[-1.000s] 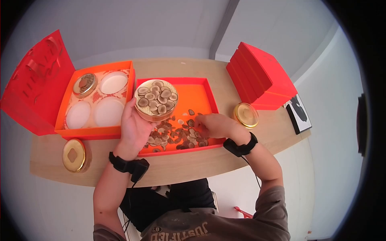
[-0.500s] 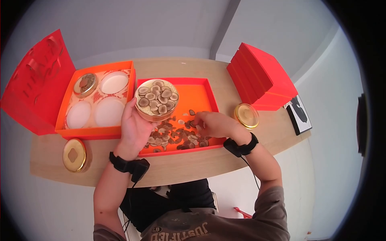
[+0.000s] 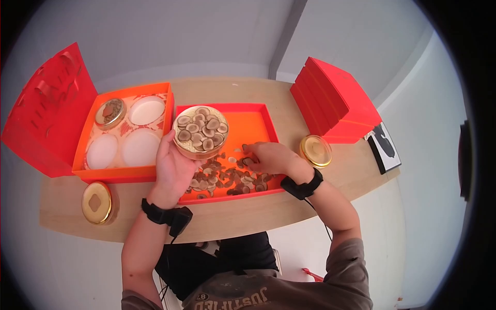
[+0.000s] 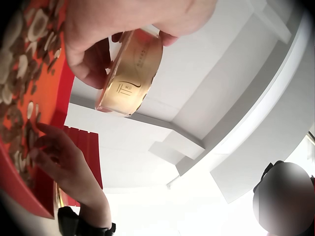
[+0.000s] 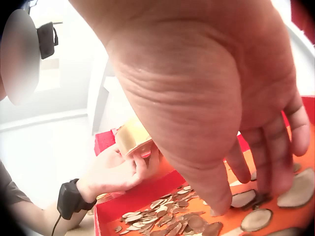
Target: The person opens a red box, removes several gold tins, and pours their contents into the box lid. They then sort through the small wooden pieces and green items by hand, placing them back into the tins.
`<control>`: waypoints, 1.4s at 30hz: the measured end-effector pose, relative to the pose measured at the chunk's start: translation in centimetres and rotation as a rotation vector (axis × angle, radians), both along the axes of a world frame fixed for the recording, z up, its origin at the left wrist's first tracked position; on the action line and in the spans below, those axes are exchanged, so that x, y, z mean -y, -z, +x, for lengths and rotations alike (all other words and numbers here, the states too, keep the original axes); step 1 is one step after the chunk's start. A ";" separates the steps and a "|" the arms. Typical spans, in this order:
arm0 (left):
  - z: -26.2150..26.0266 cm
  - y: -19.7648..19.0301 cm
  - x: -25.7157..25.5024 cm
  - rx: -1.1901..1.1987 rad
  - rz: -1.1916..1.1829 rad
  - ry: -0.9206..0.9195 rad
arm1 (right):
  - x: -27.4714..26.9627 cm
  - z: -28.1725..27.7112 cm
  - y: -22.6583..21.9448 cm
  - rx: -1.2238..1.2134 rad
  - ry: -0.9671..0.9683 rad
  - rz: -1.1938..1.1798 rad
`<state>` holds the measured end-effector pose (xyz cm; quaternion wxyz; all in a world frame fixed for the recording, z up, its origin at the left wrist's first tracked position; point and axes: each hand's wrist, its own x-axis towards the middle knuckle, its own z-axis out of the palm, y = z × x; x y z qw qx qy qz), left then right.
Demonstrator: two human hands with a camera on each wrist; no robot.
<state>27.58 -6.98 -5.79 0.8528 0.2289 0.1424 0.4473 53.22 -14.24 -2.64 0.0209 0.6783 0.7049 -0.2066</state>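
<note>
My left hand (image 3: 174,168) grips a round, clear-sided jar (image 3: 199,154) with a gold label from below and the side. Thin pale slices with dark rims (image 3: 201,129) lie on the jar's gold patterned top surface. Under it is a red tray with an orange floor (image 3: 253,124), where many loose slices (image 3: 206,182) are scattered along the near side. My right hand (image 3: 276,157) reaches down into the tray, fingers extended. In the right wrist view, thumb and fingers are apart, with a dark-rimmed slice (image 5: 243,198) at their tips.
Left of the tray, an orange box (image 3: 124,173) with round recesses holds one filled jar (image 3: 110,113). A red bag (image 3: 46,113) stands beyond it. A gold-lidded jar (image 3: 97,203) sits front left. On the right are a gold lid (image 3: 316,151), stacked red boxes (image 3: 336,103) and a black-and-white box (image 3: 385,147).
My right hand has shifted slightly left and away from me over the loose slices, its fingers straighter. The left hand keeps the jar in nearly the same place.
</note>
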 end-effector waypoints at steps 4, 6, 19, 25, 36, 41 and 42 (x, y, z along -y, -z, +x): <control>0.0 0.2 0.0 0.006 0.007 0.002 | -0.1 0.4 1.2 0.054 -0.038 0.081; 0.0 0.3 -0.1 0.014 0.006 0.009 | -0.1 0.4 1.3 0.057 -0.028 0.097; -0.1 0.0 0.1 0.009 0.016 0.028 | 0.1 2.2 -0.1 -0.385 0.088 0.005; 0.0 -0.6 0.4 -0.019 0.044 0.063 | 0.1 0.7 -2.1 -0.733 0.142 0.188; 0.2 0.1 0.2 -0.054 0.105 0.183 | -1.8 -5.1 -4.9 -0.576 -0.062 0.595; 0.2 -0.2 0.3 -0.089 0.082 0.195 | -1.7 -5.4 -5.0 -0.474 -0.113 0.572; 0.2 0.1 0.2 -0.073 0.087 0.215 | -1.5 -5.5 -5.1 -0.520 -0.100 0.524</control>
